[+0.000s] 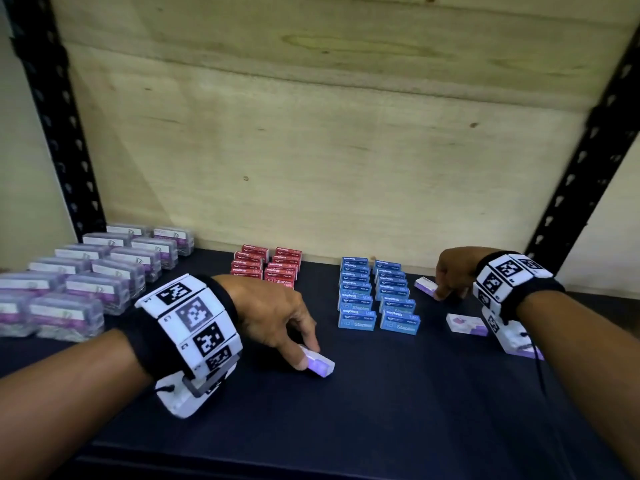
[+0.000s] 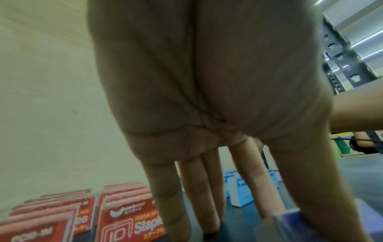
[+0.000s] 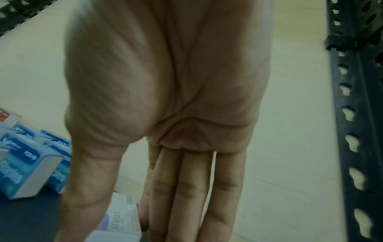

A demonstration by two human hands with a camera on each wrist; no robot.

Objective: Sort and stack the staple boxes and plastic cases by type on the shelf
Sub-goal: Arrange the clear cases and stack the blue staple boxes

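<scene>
Red rows (image 1: 266,268) and blue rows (image 1: 377,296) look done. The purple row is barely started. Right hand (image 1: 453,271) fingers pinch the back purple box (image 1: 425,285) on the shelf (image 1: 381,410), beside the blue rows. Left hand (image 1: 273,313) pinches the front purple box (image 1: 320,364) mid-shelf. A loose purple box (image 1: 465,324) is not yet placed.
</scene>
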